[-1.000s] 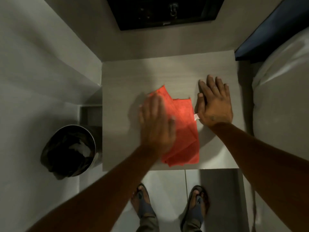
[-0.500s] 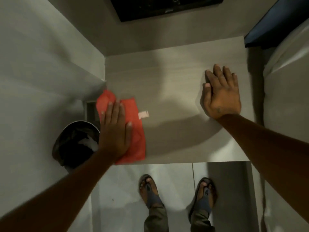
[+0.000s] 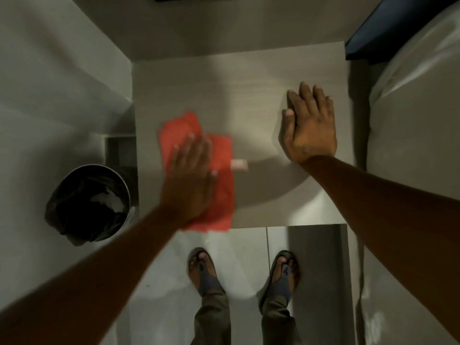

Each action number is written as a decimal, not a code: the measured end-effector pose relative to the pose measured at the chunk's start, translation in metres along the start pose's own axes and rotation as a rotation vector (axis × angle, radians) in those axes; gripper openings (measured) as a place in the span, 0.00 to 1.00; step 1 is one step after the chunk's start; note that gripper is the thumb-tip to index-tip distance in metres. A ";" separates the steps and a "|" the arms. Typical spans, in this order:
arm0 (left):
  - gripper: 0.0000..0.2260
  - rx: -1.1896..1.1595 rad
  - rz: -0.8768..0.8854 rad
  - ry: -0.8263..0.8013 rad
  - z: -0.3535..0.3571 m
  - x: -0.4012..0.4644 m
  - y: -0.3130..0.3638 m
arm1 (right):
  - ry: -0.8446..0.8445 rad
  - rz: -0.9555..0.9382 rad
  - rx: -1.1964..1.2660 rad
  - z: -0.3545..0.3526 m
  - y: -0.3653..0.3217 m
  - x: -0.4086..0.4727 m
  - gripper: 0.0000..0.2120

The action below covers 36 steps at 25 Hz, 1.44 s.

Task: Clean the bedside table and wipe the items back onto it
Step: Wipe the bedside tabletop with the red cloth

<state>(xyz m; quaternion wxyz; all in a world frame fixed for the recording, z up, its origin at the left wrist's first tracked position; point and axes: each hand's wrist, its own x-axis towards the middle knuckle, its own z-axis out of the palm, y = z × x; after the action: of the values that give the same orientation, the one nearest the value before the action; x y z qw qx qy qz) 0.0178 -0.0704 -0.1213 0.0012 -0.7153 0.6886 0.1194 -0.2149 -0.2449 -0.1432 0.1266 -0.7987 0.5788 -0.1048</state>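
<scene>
The left hand (image 3: 190, 180) lies flat, fingers extended, pressing the red cloth (image 3: 219, 170) against the table (image 3: 236, 90); it does not grip the cloth, only pins it under the palm. Half a second ago the cloth sat at the table's left edge; it now lies further right, toward the centre-left of the top, with its white tag (image 3: 239, 164) trailing on the right side. The stroke has therefore reversed. The motion blur on this hand is consistent with an active wipe. The right hand (image 3: 310, 125) is open, palm down on the right part of the table, unchanged in placement, bracing. The bin (image 3: 92, 202) stands beside the table on the left. No items are on the table top, so the wiping stage is judged ongoing; returning items remains.
</scene>
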 end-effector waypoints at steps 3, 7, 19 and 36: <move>0.29 0.006 -0.182 0.046 -0.021 0.088 -0.044 | 0.010 -0.008 -0.001 0.001 0.001 0.000 0.26; 0.30 -0.033 -0.047 0.050 -0.007 0.098 0.033 | 0.022 0.002 -0.004 0.005 0.002 -0.001 0.25; 0.28 0.004 0.147 0.041 0.023 0.008 0.086 | 0.009 -0.014 -0.011 0.002 0.001 -0.001 0.25; 0.20 -0.809 0.040 0.132 -0.111 0.024 0.286 | 0.477 0.296 0.480 -0.251 0.024 -0.139 0.13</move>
<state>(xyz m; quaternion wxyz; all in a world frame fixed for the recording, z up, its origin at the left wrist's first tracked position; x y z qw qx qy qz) -0.2451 -0.1278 0.0288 -0.3267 -0.6505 0.5986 0.3343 -0.3579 -0.1404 0.0839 0.1855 -0.6071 0.6602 -0.4015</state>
